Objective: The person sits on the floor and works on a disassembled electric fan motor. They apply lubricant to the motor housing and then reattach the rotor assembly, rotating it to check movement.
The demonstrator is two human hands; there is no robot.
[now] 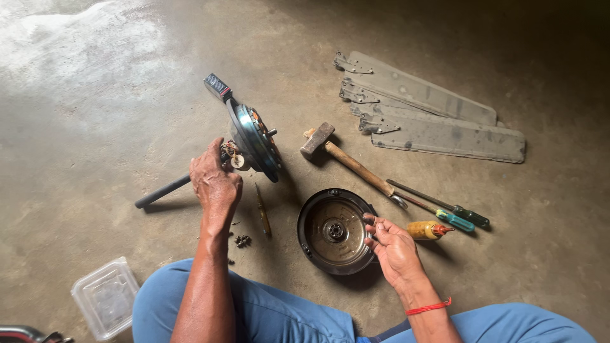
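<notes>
Rough matt concrete floor [95, 95], dull grey metal fan blades [432, 121] mottled with grime, hammer [346, 159] with worn wooden handle and rusty iron head, glossy dark metal motor cover [333, 232], clear plastic tub [105, 297], screwdrivers [454, 213] with shiny green plastic grips.

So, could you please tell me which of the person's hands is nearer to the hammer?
The right. The right hand rests at the round metal cover's rim, just below the hammer handle's end. The left hand grips the motor shaft, farther left.
</notes>
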